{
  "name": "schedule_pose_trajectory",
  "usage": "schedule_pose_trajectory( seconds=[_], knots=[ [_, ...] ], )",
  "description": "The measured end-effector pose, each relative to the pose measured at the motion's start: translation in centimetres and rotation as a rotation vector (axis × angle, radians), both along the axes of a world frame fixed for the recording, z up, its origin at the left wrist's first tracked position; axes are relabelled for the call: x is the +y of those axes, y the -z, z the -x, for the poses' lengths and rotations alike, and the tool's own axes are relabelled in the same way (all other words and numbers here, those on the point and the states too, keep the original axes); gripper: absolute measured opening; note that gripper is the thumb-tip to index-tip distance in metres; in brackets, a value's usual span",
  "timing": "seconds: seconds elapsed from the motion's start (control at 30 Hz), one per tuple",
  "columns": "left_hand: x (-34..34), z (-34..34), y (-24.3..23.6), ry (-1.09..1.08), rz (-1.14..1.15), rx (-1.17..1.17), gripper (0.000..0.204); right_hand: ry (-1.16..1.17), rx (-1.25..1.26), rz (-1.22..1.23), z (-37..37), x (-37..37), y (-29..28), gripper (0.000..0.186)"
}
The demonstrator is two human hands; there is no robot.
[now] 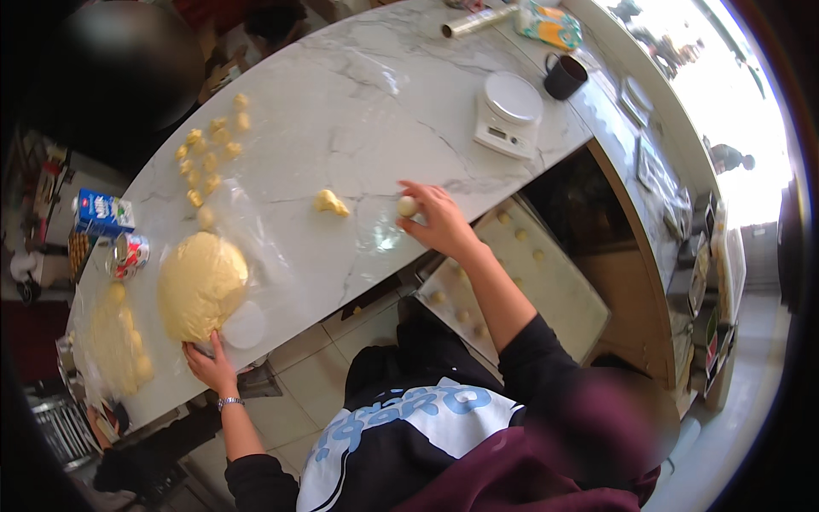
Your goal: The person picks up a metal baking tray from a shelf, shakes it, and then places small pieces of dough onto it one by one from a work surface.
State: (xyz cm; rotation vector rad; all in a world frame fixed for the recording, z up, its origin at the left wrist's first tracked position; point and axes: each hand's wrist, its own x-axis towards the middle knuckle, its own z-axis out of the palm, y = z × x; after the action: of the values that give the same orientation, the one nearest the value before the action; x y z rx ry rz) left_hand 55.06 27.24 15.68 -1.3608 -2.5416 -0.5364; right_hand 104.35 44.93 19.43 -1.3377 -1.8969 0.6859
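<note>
A large smooth mound of yellow dough [202, 286] sits on clear plastic at the left of the marble table. My left hand [211, 365] rests against its near edge, thumb and fingers apart, by a round whitish disc [246, 325]. Near the table's front edge, my right hand [438, 224] curls its thumb and fingers around a small pale dough ball [407, 206]. Left of that hand lies a loose, irregular lump of dough [328, 203]. Several small dough pieces [211, 162] are scattered farther back on the left. Under my right forearm, a tray [559, 294] holds several dough balls.
A white kitchen scale [509, 115] and a dark mug [565, 78] stand at the back right. A foil roll [479, 21] lies at the far edge. On the left are a blue milk carton [104, 213], a can [130, 254] and plastic-covered dough pieces [128, 341].
</note>
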Motion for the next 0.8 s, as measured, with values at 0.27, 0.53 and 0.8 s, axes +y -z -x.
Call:
schedule_pose_trajectory(
  seconds=[0.27, 0.53, 0.8],
  knots=[
    [-0.8, 2.0, 0.6, 0.045, 0.059, -0.089, 0.072, 0.5, 0.814, 0.308, -12.3, -13.2, 4.4, 0.043],
    [0.7, -0.9, -1.3, 0.046, 0.067, -0.126, 0.073, 0.974, 0.256, 0.863, -14.0, -34.1, 20.3, 0.043],
    [0.9, 0.2, -1.6, 0.1, 0.127, -0.229, 0.065, 0.978, -0.012, 0.69, -11.9, -35.7, 23.1, 0.047]
  ],
)
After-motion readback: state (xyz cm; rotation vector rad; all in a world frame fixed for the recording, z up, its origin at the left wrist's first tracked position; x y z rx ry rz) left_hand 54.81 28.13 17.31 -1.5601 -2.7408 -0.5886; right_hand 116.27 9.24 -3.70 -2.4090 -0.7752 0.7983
